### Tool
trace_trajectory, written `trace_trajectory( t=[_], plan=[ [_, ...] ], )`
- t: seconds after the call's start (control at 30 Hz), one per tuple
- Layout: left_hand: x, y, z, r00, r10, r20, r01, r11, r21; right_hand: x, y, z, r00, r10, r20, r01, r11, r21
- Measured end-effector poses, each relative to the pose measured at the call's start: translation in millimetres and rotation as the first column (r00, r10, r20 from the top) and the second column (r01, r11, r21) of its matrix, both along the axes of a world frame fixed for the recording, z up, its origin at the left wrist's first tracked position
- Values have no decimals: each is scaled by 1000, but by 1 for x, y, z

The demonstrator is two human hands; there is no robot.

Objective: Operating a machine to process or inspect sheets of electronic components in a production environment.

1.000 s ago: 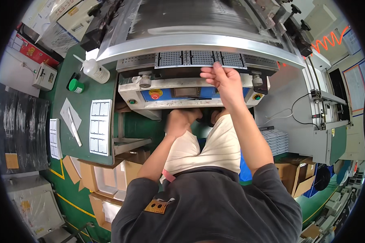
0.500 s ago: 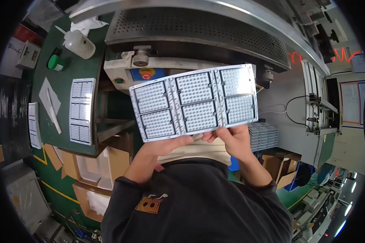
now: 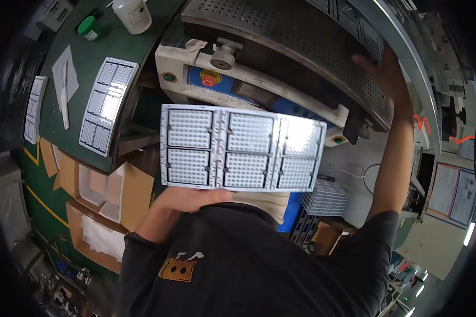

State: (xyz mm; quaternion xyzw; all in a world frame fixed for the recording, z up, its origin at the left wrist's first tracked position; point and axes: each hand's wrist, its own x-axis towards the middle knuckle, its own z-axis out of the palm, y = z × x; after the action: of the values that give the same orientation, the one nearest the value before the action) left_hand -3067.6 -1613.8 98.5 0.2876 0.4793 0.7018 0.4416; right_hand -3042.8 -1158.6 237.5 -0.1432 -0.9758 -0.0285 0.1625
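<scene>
Head cam looking down: left hand (image 3: pixel 195 198) grips the bottom edge of a white LED panel board (image 3: pixel 241 148), thumb along the lower rim, so the board is held up flat, facing the camera, in front of the machine. It's a six-section panel, each section a grid of tiny dots, with the upper right section catching a lot of glare.

Right hand (image 3: pixel 383 68) is way up on the machine's perforated metal cover (image 3: pixel 301 42), fingers curled over its upper edge, arm stretched out straight. Can't really tell how tight that grip is from this angle.

Below the cover there's the machine's front panel with a red button (image 3: pixel 209 80) and a green button (image 3: pixel 168 77) just beside it.

Off to the left, the green table (image 3: pixel 137 45) has another panel board (image 3: pixel 107 103) lying flat, a white bottle (image 3: pixel 134 14), a small green jar (image 3: pixel 89 27) and a sheet of paper (image 3: pixel 64 74). Open cardboard boxes (image 3: pixel 108 193) sit under the table edge.
</scene>
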Motion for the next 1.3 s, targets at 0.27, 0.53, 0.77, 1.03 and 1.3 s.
trace_trajectory(
  t=[0.27, 0.53, 0.77, 1.03, 1.3],
  plan=[
    [25, -9, -23, 988, -109, 114, 112, 993, -23, -81, 8, 49, 863, -190, 467, 10, 932, 362],
    [7, 1, -7, 976, -155, 155, 180, 971, -156, -48, -26, 78, 639, -352, 684, 486, 874, -3],
    [-12, -7, 15, 994, -100, 47, 103, 993, -61, 34, -73, 40, 939, 276, 207, -216, 938, -270],
    [-30, 32, 83, 989, -48, -142, 49, 999, 5, 73, -85, 40, 978, 184, -98, -203, 948, -245],
    [-34, 109, 109, 946, -121, -301, 108, 992, -60, 72, -161, 75, 871, 417, 259, -407, 909, -92]
  ],
)
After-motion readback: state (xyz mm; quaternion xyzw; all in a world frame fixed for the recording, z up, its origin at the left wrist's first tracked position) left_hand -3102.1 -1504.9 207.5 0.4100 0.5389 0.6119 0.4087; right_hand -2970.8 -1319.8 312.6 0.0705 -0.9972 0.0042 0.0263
